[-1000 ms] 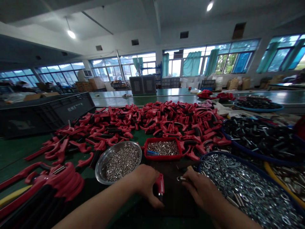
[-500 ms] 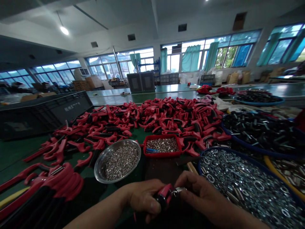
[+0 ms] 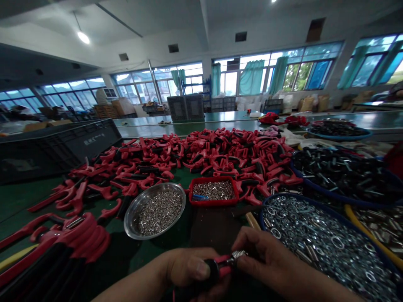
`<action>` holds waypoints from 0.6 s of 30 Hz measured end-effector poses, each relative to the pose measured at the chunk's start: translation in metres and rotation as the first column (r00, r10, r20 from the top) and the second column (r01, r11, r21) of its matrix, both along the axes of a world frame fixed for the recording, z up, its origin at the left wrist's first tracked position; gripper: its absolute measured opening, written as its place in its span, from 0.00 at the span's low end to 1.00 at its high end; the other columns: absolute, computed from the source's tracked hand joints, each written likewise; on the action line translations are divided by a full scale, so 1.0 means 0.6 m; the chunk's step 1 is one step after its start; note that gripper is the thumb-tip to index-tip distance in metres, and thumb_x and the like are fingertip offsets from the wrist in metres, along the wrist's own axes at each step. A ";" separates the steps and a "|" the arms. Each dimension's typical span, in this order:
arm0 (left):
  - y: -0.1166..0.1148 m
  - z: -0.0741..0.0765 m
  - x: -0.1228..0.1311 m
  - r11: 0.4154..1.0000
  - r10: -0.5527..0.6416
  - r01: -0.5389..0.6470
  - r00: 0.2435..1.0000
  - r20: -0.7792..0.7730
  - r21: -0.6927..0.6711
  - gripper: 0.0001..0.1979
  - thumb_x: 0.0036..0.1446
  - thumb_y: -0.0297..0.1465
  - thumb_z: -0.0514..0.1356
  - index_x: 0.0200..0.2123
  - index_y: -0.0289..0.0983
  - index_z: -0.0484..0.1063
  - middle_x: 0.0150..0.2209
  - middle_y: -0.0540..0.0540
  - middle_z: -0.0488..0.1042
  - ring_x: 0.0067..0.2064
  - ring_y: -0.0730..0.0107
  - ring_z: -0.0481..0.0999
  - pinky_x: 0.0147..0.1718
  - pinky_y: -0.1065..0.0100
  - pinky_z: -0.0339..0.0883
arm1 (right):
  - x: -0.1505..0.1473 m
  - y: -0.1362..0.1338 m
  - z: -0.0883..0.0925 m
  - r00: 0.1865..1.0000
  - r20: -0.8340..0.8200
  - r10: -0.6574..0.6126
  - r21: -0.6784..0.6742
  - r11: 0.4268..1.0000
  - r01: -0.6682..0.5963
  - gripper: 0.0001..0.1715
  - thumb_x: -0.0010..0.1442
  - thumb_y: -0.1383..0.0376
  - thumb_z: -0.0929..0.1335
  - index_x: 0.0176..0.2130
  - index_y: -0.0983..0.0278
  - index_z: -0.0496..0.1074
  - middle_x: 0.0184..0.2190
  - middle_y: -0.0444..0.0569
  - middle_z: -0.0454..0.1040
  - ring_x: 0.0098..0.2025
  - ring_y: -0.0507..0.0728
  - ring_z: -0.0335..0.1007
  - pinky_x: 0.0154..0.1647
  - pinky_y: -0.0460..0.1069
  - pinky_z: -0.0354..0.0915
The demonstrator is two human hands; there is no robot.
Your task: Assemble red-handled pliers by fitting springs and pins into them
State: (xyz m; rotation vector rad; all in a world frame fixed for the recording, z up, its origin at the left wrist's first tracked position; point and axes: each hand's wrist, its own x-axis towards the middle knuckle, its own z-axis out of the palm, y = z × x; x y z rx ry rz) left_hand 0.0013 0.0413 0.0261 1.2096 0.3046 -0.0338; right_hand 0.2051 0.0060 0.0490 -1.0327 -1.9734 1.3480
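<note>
Left hand (image 3: pixel 189 268) closed round stiff red handle (image 3: pixel 222 265), best held at its grip. Right hand (image 3: pixel 267 260) pinches small, slippery-looking steel coil (image 3: pixel 238 254)

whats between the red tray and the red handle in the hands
In the head view, a dark brown board lies between the tray and handle.

A: That grip (image 3: pixel 224 260)?
B: Glossy red plastic, matt black at the base, with a bright metal spring (image 3: pixel 239 254).
A: The bowl (image 3: pixel 127 222)?
B: Polished steel.
A: The washers (image 3: pixel 315 239)?
B: Shiny plated metal.
A: And the surface (image 3: pixel 15 201)?
B: Smooth green, faintly glossy.
</note>
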 end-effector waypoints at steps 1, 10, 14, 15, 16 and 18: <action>-0.001 0.002 -0.001 1.000 -0.006 0.006 1.000 -0.023 0.006 0.32 0.27 0.61 0.55 0.20 0.36 0.60 0.13 0.54 0.59 0.11 0.80 0.55 0.07 0.74 0.53 | 0.001 0.000 0.000 1.000 0.021 -0.009 0.016 1.000 0.009 0.09 0.57 0.59 0.63 0.34 0.63 0.64 0.29 0.44 0.68 0.30 0.51 0.64 0.28 0.45 0.60; 0.031 0.015 0.024 0.141 0.533 0.371 0.753 -0.386 0.918 0.34 0.28 0.57 0.58 0.33 0.36 0.66 0.30 0.42 0.73 0.31 0.53 0.73 0.30 0.59 0.66 | -0.004 0.010 -0.067 0.741 0.528 -0.414 0.743 0.649 -0.167 0.14 0.50 0.77 0.61 0.35 0.63 0.66 0.29 0.50 0.71 0.30 0.58 0.67 0.26 0.49 0.59; 0.027 -0.014 0.033 0.011 0.677 0.434 0.660 -0.326 0.901 0.40 0.30 0.59 0.56 0.41 0.33 0.65 0.38 0.37 0.70 0.38 0.49 0.71 0.35 0.56 0.65 | -0.013 0.024 -0.083 0.596 0.618 -0.513 0.719 0.675 -0.165 0.19 0.46 0.80 0.61 0.35 0.61 0.67 0.29 0.48 0.72 0.28 0.58 0.69 0.24 0.50 0.61; 0.026 -0.015 0.030 -0.022 0.695 0.422 0.658 -0.290 0.906 0.42 0.30 0.61 0.55 0.41 0.34 0.65 0.40 0.36 0.69 0.41 0.48 0.69 0.36 0.54 0.64 | -0.009 0.025 -0.081 0.579 0.630 -0.518 0.715 0.679 -0.170 0.19 0.46 0.80 0.61 0.35 0.61 0.67 0.29 0.48 0.72 0.28 0.58 0.69 0.25 0.50 0.63; 0.028 -0.012 0.025 -0.041 0.697 0.404 0.667 -0.263 0.914 0.43 0.29 0.62 0.55 0.41 0.34 0.65 0.42 0.36 0.68 0.43 0.47 0.68 0.38 0.54 0.63 | -0.002 0.023 -0.078 0.575 0.630 -0.522 0.717 0.676 -0.173 0.18 0.47 0.79 0.62 0.34 0.61 0.68 0.30 0.49 0.73 0.29 0.58 0.70 0.25 0.51 0.64; 0.044 0.007 0.015 -0.017 0.673 0.362 0.693 -0.257 0.932 0.42 0.30 0.63 0.53 0.41 0.36 0.65 0.41 0.39 0.69 0.42 0.49 0.68 0.38 0.55 0.63 | 0.026 0.016 -0.074 0.582 0.599 -0.550 0.747 0.646 -0.159 0.12 0.50 0.75 0.62 0.32 0.61 0.68 0.31 0.50 0.73 0.29 0.59 0.71 0.26 0.51 0.67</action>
